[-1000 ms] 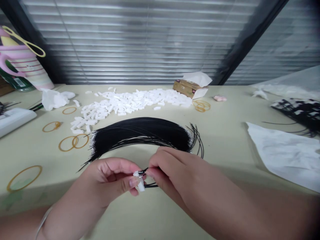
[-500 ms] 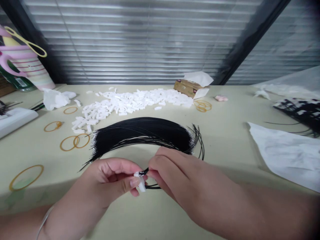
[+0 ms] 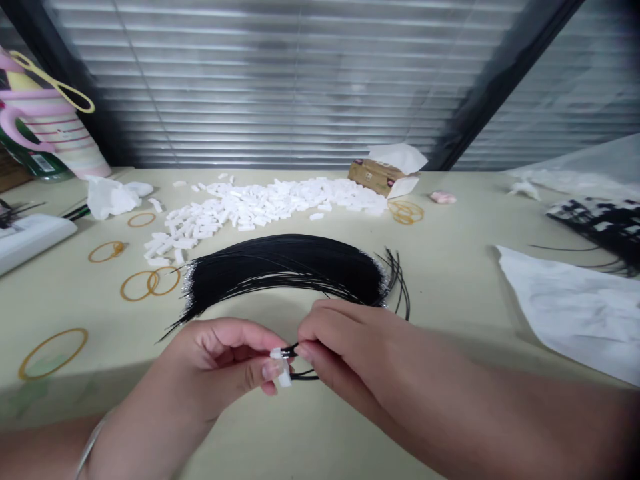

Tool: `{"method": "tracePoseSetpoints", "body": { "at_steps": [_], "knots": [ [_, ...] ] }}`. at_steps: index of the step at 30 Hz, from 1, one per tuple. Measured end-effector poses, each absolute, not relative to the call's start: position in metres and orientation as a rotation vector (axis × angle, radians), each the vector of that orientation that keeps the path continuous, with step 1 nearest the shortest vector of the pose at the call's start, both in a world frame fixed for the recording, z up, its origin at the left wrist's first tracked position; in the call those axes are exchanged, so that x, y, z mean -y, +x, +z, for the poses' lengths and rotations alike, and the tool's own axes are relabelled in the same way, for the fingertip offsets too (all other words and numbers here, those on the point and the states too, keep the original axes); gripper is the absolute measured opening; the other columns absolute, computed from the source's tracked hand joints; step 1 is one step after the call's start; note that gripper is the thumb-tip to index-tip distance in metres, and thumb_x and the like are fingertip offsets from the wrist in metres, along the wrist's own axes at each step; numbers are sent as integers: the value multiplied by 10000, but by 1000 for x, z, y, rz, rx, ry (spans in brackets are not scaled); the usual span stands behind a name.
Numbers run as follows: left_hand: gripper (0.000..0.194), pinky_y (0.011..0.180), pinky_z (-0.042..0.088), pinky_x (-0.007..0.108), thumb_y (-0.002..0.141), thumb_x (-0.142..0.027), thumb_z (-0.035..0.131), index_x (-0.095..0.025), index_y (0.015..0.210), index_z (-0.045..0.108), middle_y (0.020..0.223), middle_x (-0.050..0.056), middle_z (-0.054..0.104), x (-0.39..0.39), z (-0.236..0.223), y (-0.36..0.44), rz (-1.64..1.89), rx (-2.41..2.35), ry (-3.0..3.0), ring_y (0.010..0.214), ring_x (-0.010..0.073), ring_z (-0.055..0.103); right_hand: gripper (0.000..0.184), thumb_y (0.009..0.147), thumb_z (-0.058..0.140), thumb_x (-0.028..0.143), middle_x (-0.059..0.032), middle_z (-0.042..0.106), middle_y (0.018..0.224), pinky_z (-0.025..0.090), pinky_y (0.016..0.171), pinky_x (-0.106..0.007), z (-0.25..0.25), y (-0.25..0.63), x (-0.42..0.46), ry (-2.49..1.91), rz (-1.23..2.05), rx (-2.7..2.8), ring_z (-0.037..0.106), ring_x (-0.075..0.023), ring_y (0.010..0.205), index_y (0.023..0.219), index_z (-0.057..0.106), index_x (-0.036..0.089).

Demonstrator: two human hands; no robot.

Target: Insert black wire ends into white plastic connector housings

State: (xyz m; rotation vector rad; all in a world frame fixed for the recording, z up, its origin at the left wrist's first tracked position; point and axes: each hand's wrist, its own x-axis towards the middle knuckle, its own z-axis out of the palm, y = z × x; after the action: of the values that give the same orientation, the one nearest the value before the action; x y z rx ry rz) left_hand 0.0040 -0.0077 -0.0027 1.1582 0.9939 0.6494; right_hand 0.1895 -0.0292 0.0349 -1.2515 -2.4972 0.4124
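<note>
- Connector, white plastic, clamped between thumb and finger of left hand
- Black wire end pinched by right hand, touching connector
- Black wire bundle on surface, just beyond both hands

A small white connector — a black wire looped into it — just off the curved, fanned bundle of black wires lying flat

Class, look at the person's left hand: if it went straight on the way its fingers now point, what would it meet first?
The left hand already pinches a small white plastic connector; beyond it, the right hand, gripping the black wire, comes first, though depth is unclear.
</note>
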Motion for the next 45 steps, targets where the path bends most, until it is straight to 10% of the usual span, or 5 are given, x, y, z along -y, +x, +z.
{"method": "tracePoseSetpoints", "body": {
  "at_steps": [45],
  "knots": [
    [91,571,498,168,601,-120,724,-179,547,680,603,-3,706,12,3,6,592,-991,1171,576,106,633,193,852,423,119,29,491,632,298,497,-207,29,189,33,-1246,705,2405,426,-76,556,670,472,161]
  ]
}}
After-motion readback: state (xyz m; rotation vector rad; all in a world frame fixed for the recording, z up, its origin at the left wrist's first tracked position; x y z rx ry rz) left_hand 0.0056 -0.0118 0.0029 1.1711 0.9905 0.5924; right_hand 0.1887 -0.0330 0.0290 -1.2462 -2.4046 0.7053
